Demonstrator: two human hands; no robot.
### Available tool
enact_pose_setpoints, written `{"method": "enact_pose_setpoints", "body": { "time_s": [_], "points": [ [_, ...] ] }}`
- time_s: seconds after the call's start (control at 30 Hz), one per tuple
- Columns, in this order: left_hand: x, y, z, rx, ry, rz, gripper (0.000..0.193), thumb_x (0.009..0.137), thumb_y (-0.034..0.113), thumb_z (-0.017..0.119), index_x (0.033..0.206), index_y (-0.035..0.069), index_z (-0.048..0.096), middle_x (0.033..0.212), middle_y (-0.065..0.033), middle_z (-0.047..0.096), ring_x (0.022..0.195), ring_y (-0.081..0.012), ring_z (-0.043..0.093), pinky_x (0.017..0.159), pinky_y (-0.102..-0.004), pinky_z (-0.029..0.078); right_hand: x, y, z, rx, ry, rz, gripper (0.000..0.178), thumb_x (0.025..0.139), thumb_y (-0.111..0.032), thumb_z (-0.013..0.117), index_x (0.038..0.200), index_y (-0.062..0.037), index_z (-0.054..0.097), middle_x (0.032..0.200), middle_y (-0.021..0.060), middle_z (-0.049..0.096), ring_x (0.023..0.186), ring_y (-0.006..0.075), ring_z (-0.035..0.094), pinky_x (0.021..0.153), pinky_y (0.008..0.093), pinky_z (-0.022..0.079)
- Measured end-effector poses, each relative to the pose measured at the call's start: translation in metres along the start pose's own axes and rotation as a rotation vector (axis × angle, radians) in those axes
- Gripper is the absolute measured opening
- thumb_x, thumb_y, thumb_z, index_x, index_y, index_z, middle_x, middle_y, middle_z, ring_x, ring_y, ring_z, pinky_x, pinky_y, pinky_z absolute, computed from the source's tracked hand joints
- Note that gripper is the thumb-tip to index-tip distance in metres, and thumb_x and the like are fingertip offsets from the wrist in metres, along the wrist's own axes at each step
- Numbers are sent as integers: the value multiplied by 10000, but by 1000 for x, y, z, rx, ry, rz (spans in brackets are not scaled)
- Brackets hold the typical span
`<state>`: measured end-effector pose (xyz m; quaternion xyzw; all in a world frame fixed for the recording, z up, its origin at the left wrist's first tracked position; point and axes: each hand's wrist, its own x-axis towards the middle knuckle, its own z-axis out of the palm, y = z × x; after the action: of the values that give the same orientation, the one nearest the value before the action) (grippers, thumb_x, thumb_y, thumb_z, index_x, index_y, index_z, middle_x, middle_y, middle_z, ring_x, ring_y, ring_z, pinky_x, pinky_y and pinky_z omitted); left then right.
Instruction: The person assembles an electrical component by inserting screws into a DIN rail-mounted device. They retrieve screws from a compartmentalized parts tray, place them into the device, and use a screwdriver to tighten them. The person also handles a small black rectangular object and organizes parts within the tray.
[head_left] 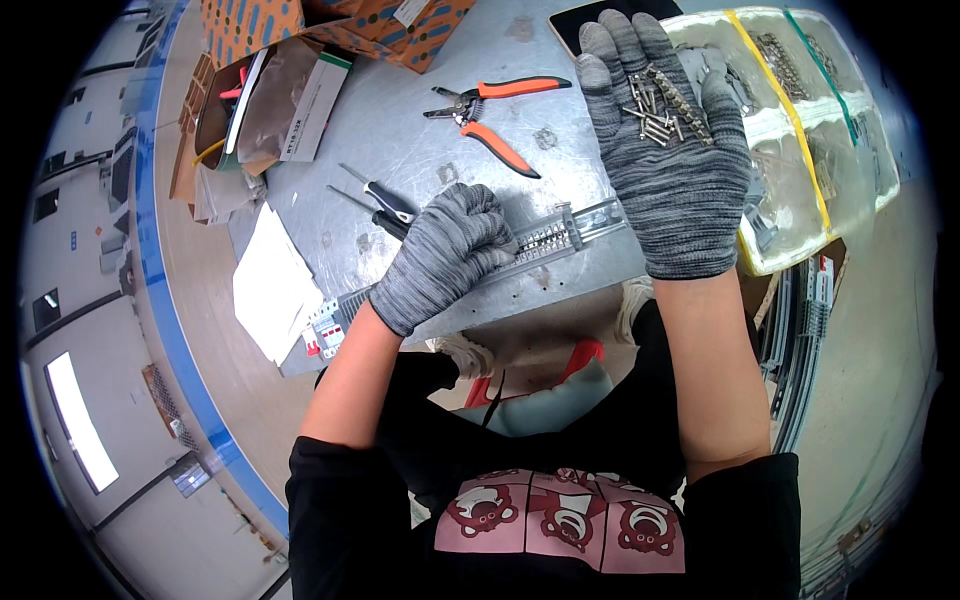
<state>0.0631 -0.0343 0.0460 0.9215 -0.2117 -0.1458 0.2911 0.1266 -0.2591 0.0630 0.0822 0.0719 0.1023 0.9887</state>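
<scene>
My right hand (680,200), in a grey knitted glove, is turned palm up with fingers stretched out. A heap of small metal screws (655,108) rests across its palm and fingers. My left hand (445,255), gloved alike, bends closed over a metal mounting rail (598,220) near the table's front edge. Its fingertips are pressed together at the left end of a row of terminals with screws (543,242); whatever they pinch is hidden. At the rail's left end sit white modular breakers (326,330) with red parts. Two screwdrivers (388,203) lie just beyond my left hand.
Orange-handled wire strippers (478,112) lie mid-table. White papers (268,285) are at the left, below open cardboard boxes (262,22). A divided white foam box (755,262) of metal parts stands at the right, above metal rails (795,350) in a carton.
</scene>
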Motion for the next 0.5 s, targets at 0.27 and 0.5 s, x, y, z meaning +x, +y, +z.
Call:
{"method": "enact_pose_setpoints", "body": {
  "time_s": [0.27, 0.5],
  "points": [
    [3, -1, -6, 45, -74, 40, 218, 770, 185, 746, 940, 61, 687, 995, -98, 574, 1001, -291, 549, 912, -399, 456, -1, -1, 2, -2, -13, 6, 555, 1005, -345, 333, 1354, 77, 426, 1389, 244, 477, 1323, 357, 427, 1143, 474, 320],
    [8, 14, -9, 393, -121, 158, 242, 808, 241, 675, 966, 60, 652, 990, -103, 561, 978, -304, 540, 894, -400, 441, 0, -1, 2, -7, -3, 6, 567, 1014, -353, 287, 1359, 76, 421, 1388, 244, 477, 1318, 360, 435, 1138, 473, 330]
  ]
}}
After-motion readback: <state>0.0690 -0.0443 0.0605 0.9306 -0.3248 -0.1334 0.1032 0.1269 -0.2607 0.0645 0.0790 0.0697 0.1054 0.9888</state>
